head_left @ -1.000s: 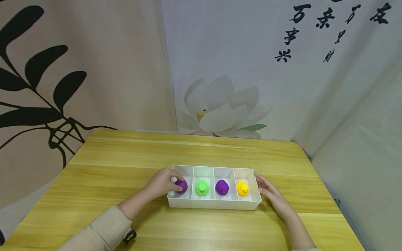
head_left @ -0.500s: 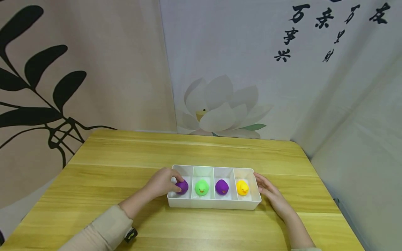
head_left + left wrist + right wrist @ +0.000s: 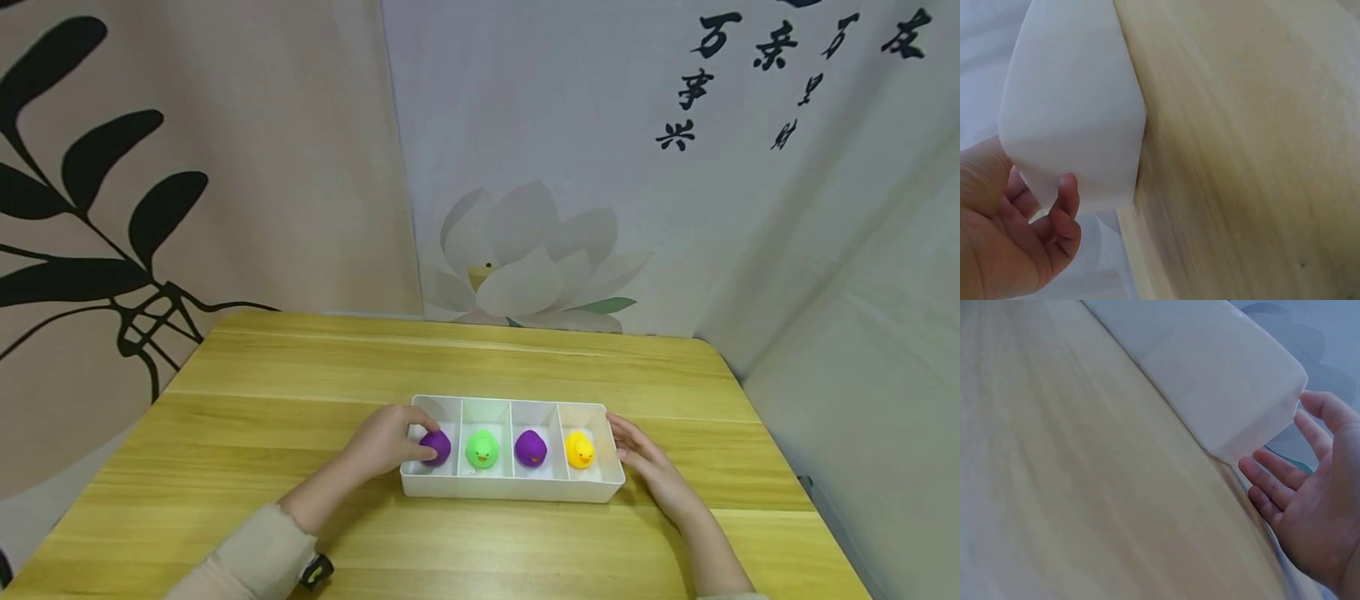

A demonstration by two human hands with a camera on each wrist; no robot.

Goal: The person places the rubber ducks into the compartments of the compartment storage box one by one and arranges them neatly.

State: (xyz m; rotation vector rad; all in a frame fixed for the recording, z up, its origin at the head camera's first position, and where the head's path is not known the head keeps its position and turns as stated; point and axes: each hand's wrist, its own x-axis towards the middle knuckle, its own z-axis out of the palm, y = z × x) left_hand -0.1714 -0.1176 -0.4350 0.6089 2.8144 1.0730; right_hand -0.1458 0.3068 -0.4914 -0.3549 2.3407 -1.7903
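Observation:
A white box (image 3: 510,488) with a row of compartments stands on the table in the head view. In its leftmost compartment, my left hand (image 3: 390,437) pinches a purple toy duck (image 3: 438,447) between thumb and index finger. The other compartments hold a green duck (image 3: 482,451), a second purple duck (image 3: 530,449) and a yellow duck (image 3: 580,451), one in each. My right hand (image 3: 656,471) rests against the box's right end, fingers fairly straight. Both wrist views show only the box's outer walls; its contents are hidden there.
The wooden table (image 3: 300,367) reaches back to a curtain (image 3: 315,167) printed with leaves, a lotus and characters. A black watch-like band (image 3: 317,572) is on the left wrist.
The left hand and its purple duck have shifted very slightly right within the compartment. The right hand and the box stay where they were.

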